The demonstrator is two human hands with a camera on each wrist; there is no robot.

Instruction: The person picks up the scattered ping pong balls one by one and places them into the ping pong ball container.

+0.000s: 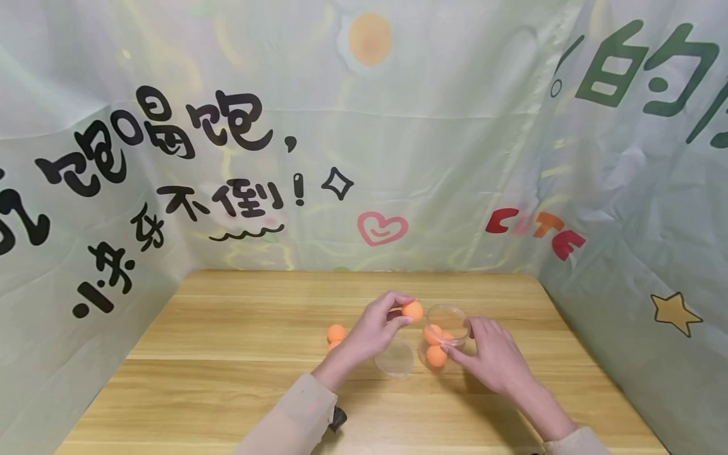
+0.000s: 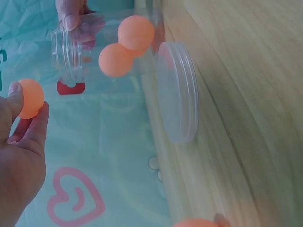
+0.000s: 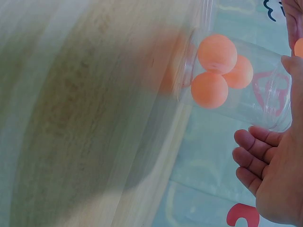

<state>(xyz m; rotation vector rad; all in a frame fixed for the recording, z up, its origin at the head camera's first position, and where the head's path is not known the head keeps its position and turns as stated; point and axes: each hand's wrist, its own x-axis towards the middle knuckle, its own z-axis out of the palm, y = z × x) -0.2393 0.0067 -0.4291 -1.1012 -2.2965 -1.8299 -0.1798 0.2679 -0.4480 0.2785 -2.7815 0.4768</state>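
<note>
My left hand [image 1: 378, 325] pinches an orange ball [image 1: 412, 311] between thumb and fingertips, just left of the mouth of a clear jar [image 3: 265, 101]. The jar stands upright on the table with several orange balls [image 3: 209, 90] inside. My right hand [image 1: 497, 354] holds the jar near its rim from the right, thumb on the near side and fingers on the far side. A translucent round lid [image 2: 177, 92] lies on the table to the left of the jar.
Two more orange balls [image 1: 336, 333] sit on the wooden table [image 1: 239, 354] left of my left forearm, one partly hidden by it. Printed cloth [image 1: 455, 158] hangs along the table's back and sides. A black object [image 1: 337, 419] shows at my left cuff.
</note>
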